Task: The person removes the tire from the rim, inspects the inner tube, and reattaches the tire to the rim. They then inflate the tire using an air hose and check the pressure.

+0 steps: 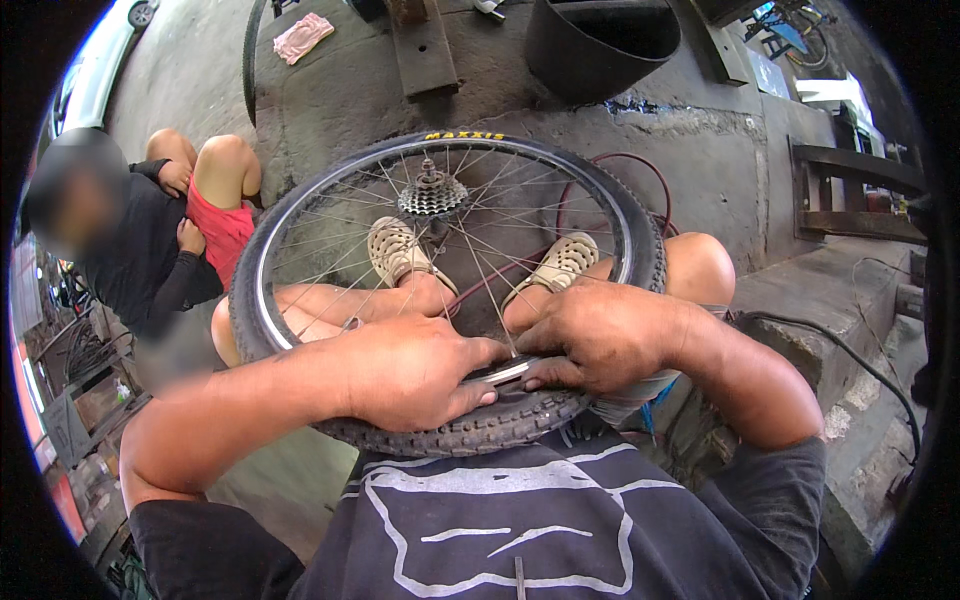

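Observation:
A bicycle wheel lies tilted across my lap, its knobby black tire [455, 438] resting against my shirt. Silver spokes run to a hub with a stacked sprocket cassette [433, 195] facing up. My left hand [420, 372] is closed over the near side of the tire, thumb and forefinger along the metal rim [510, 372]. Just across a short gap, my right hand [592, 335] grips the same stretch, its thumb pressed at the tire's inner edge. The undersides of the tire and my other fingertips are hidden.
Beige clogs [398, 248] on my feet show through the spokes. A dark red hose [655, 180] curves behind the wheel. Beyond stand a black tub [590, 60] and a metal stand [423, 60]. A person in red shorts [222, 232] sits at left; a dark bench [865, 195] is at right.

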Available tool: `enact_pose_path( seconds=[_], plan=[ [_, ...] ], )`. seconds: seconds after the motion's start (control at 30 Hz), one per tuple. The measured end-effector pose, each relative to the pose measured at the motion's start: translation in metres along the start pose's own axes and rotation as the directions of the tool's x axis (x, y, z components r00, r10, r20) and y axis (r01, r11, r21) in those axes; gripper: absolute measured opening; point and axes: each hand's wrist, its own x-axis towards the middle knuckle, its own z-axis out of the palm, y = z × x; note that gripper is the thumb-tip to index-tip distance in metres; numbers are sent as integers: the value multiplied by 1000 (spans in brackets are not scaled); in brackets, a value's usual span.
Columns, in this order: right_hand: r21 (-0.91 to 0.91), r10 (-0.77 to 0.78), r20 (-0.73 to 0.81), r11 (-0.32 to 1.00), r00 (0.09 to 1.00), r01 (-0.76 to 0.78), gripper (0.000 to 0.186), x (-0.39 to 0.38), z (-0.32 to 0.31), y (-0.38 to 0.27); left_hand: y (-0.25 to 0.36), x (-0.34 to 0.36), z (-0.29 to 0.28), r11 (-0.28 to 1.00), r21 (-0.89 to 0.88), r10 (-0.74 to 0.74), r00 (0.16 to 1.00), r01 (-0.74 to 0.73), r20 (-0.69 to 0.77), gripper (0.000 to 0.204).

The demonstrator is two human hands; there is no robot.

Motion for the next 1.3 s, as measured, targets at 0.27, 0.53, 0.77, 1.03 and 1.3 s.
enact_pose_path(
  seconds=[0.27,0.53,0.77,1.03,1.3],
  plan=[
    [-100,-54,-293,995,954,25,46,-16,2,3,7,9,-13,990,91,-118,990,111,76,53],
    [-248,-134,-540,969,831,-4,48,-44,-34,9,8,8,-86,988,-153,17,1000,-20,-21,47],
    [-365,-364,-697,922,617,131,66,-26,-153,-11,-44,-13,-178,505,-860,-352,927,74,-128,38],
    [-315,-207,-727,948,655,-51,58,-10,-178,-10,-50,-14,-235,654,-747,-508,801,119,-317,41],
    [-405,-217,-691,906,690,-120,56,0,-198,-2,30,-7,-180,887,323,65,602,331,-796,81]
  ],
)
